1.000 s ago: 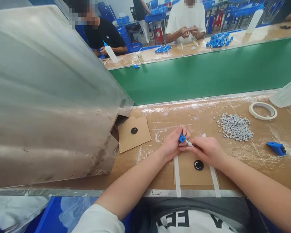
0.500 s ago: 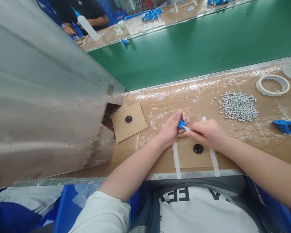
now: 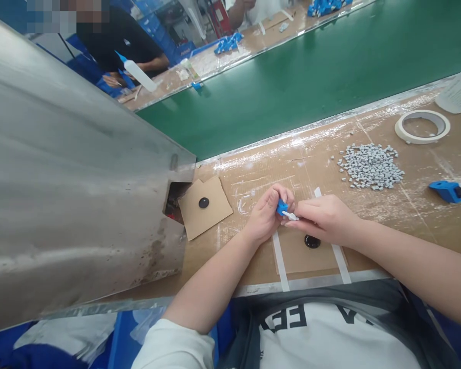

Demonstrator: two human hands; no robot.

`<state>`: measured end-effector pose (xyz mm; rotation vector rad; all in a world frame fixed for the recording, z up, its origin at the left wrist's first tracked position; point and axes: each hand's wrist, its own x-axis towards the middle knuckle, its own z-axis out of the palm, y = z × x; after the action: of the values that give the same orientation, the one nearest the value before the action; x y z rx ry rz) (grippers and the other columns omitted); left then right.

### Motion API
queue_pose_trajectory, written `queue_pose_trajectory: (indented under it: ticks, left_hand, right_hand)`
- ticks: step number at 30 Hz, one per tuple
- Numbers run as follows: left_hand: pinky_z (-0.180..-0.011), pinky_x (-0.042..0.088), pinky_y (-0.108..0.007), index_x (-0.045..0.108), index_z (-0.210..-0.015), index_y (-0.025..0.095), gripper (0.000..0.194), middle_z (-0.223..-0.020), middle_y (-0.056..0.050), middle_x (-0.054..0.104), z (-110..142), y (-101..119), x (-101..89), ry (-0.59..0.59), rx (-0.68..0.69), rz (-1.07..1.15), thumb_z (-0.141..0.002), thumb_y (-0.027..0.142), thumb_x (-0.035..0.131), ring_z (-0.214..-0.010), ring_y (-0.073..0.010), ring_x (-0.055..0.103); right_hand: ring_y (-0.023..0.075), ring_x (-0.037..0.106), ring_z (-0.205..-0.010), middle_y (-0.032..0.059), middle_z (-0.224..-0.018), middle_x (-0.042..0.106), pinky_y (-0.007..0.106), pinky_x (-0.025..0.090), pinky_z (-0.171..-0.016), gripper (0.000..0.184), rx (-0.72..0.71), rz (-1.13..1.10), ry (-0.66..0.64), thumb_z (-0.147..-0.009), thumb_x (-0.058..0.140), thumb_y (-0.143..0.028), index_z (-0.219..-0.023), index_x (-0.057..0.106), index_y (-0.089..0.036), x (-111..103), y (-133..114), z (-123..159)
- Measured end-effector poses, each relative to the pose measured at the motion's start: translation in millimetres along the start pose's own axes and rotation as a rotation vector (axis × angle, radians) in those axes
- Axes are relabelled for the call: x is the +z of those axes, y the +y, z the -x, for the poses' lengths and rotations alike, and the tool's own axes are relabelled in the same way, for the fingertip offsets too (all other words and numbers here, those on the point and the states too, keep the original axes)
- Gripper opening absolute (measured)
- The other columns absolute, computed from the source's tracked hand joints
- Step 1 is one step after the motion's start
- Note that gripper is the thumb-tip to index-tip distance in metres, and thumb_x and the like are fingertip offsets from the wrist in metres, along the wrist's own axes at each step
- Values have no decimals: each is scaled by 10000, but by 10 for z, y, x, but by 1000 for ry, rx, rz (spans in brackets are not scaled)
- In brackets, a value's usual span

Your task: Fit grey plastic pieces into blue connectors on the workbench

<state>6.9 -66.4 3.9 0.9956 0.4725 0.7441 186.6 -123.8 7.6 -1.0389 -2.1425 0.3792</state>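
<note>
1. Head view: one table [image 3: 261, 174].
2. Two hands, both closed: left hand [image 3: 264, 218] grips one blue part [image 3: 281, 206] above the table; right hand [image 3: 328, 220] pinches one white piece [image 3: 292, 217], its tip now apparently against the blue part, so they seem worked together.
3. One tape roll [image 3: 417, 139].
4. Another blue clip [image 3: 445, 191].
5. Two black discs [image 3: 204, 203] [image 3: 312, 242].
6. Grey bits [image 3: 372, 166]: uncountable.

- A white short sleeve [image 3: 176, 346], loose and creased, at the lower center-left of the frame.
- Bold black block lettering [image 3: 290, 318] across a white shirt front [image 3: 341, 341], bottom center.
- Dark grey cloth [image 3: 372, 292] bordering the white.
- Left hand [image 3: 267, 212] and right hand [image 3: 326, 218], both gloveless.
</note>
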Motion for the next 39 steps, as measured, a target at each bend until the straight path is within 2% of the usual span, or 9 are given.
queue_pose_trajectory:
  ticks: [7,15,23,29,33,36,39]
  left_hand:
    - [-503,397,-216,575,-882,185,479,-752,8,511,33,-8,-69,63,30,-62,-886,656,666,-562,-95,463]
    - [-474,429,-234,734,-862,147,517,-817,-38,571,77,21,-174,-15,159,-192,-937,641,599,-523,-82,542]
    - [-529,470,-242,758,-878,148,523,-920,-66,605,102,113,-125,-89,195,-262,-971,619,550,-535,-70,574]
    - [-571,488,-232,742,-887,143,481,-886,-45,587,93,123,-124,-155,280,-286,-1016,549,519,-540,-52,552]
    - [-554,493,-218,743,-934,151,394,-893,-34,580,91,102,-131,-176,327,-221,-1013,493,563,-543,-47,571]
    - [-533,520,-218,766,-992,176,289,-930,-35,579,94,98,-130,-177,329,-154,-968,443,659,-580,-67,617]
    - [-553,582,-243,788,-1036,216,235,-972,-42,594,100,118,-130,-160,325,-141,-890,399,767,-659,-106,665]
  right_hand:
    - [112,532,-586,-6,-691,596,259,322,-549,338,-28,-57,93,-1084,542,-415,-857,668,-197,31,94,34]
    - [111,516,-557,-1,-677,585,249,349,-527,226,-61,-75,112,-1058,601,-349,-959,745,-206,-12,123,46]
    - [126,499,-542,21,-663,584,255,370,-535,203,-71,-67,133,-1039,626,-302,-916,741,-190,-92,78,44]
    - [116,483,-534,12,-656,563,248,342,-523,260,-136,-109,88,-1045,626,-340,-864,703,-170,-77,65,0]
    - [114,515,-540,14,-662,587,237,367,-522,298,-107,-334,43,-1060,597,-385,-886,703,-168,-75,51,-31]
    - [104,558,-515,21,-688,627,221,423,-523,384,57,-675,-74,-1090,520,-421,-852,683,-168,-76,49,-13]
    - [95,537,-452,5,-637,599,208,412,-469,447,258,-1032,-176,-1104,473,-437,-787,627,-162,-37,68,39]
